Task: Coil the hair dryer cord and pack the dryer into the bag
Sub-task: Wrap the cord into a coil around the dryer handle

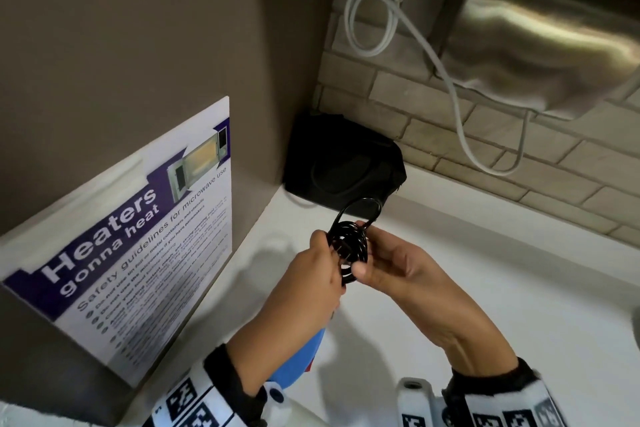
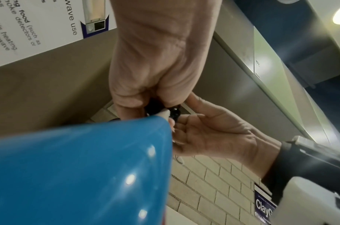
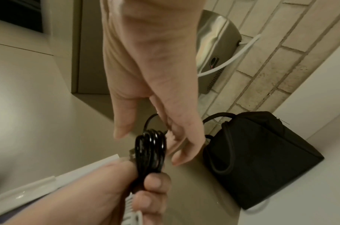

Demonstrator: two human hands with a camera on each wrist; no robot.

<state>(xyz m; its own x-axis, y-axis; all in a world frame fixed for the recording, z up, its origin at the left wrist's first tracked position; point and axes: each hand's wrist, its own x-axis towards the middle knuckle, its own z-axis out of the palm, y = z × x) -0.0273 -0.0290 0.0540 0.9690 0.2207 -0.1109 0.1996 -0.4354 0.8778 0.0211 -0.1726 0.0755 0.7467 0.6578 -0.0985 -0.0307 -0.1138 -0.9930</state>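
The black cord [image 1: 348, 246] is wound into a small coil, held up between both hands above the white counter. My left hand [image 1: 322, 270] grips the coil from the left, thumb and fingers curled round the coil [image 3: 149, 152]. My right hand [image 1: 391, 263] holds the coil's right side, thumb in front and fingers behind, with one loose loop [image 1: 363, 206] arching over them. The blue hair dryer [image 1: 304, 357] hangs below my left wrist; its body [image 2: 78, 167] fills the left wrist view. The black bag [image 1: 343, 156] sits in the counter's back corner, beyond the hands.
A microwave safety poster [image 1: 138, 236] hangs on the brown wall to the left. A steel hand dryer [image 1: 554, 35] with a white cable [image 1: 457, 107] is mounted on the brick wall behind. The white counter [image 1: 485, 270] stretches to the right.
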